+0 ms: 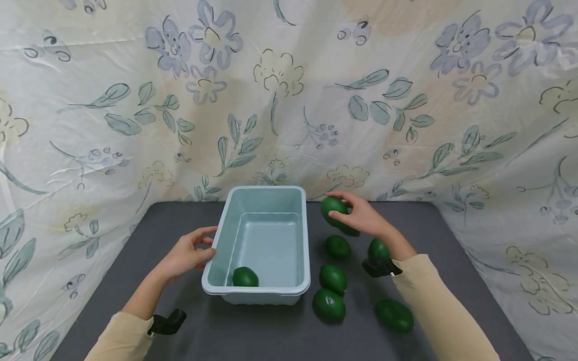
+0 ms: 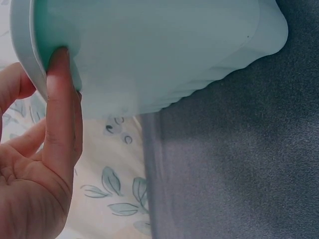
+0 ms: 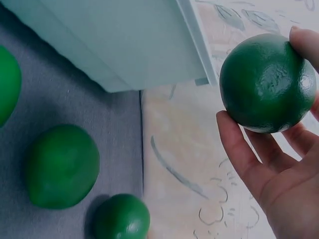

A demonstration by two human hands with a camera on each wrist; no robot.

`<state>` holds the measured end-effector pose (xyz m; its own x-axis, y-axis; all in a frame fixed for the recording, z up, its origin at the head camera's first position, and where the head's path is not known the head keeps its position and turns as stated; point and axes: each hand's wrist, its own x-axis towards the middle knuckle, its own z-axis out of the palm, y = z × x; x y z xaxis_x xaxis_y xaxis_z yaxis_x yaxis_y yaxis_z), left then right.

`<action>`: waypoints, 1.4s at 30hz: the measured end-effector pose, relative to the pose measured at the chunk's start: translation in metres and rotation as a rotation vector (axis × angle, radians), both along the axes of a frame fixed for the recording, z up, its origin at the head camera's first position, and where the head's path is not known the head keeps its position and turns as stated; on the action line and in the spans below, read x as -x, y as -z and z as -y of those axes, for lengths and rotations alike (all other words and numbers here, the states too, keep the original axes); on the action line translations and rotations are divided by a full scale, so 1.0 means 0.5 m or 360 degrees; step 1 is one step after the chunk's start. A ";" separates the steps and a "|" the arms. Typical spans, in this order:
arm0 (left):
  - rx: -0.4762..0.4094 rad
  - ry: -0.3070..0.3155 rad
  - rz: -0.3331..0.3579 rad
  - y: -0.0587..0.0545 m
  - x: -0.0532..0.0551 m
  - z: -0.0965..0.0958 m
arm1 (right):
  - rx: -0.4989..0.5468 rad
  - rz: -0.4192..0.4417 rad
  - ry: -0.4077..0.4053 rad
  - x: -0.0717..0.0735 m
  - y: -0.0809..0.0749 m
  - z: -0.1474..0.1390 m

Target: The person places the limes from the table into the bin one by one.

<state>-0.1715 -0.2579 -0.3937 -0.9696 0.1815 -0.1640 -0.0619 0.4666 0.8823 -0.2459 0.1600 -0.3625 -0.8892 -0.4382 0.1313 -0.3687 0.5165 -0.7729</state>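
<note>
Pinching a green fruit (image 1: 332, 209) between thumb and fingers, my right hand (image 1: 359, 214) holds it raised, just right of the far end of the tub (image 1: 271, 248). Glossy skin: a slack pinch could drop it onto the dark table (image 1: 253, 333). My left hand (image 1: 186, 254) grips the tub's left rim, fingers partly curled; an uneven tug might tilt it, rolling the lone fruit (image 1: 245, 277) at its near left. Dipping my right wrist could knock the neighbouring fruit (image 1: 377, 248).

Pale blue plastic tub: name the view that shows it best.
The head view, since it takes in the inside of the pale blue plastic tub and nearly all its rim. Both wrist views show only parts of its outer walls and rim.
</note>
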 end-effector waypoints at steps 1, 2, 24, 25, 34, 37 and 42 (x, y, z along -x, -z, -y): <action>0.0002 -0.0001 0.0001 0.000 0.000 0.000 | 0.0001 0.0004 -0.0002 -0.005 -0.009 0.008; 0.0003 -0.0002 0.0001 0.000 0.000 0.000 | -0.0002 0.0009 -0.0003 -0.010 -0.018 0.015; -0.0012 0.0008 0.0004 0.002 0.000 0.002 | 0.0070 -0.0020 -0.0135 0.022 -0.014 0.109; -0.0023 0.0015 0.0008 0.002 0.000 0.002 | 0.0070 -0.0020 -0.0139 0.023 -0.014 0.113; -0.0044 0.0036 0.0014 -0.005 -0.003 0.001 | 0.0101 -0.0067 -0.0226 0.026 -0.023 0.155; -0.0050 0.0035 0.0018 -0.004 -0.003 0.001 | 0.0096 -0.0096 -0.0243 0.027 -0.021 0.169; -0.0062 0.0041 0.0022 -0.003 -0.002 0.001 | 0.0074 -0.0114 -0.0261 0.024 -0.023 0.192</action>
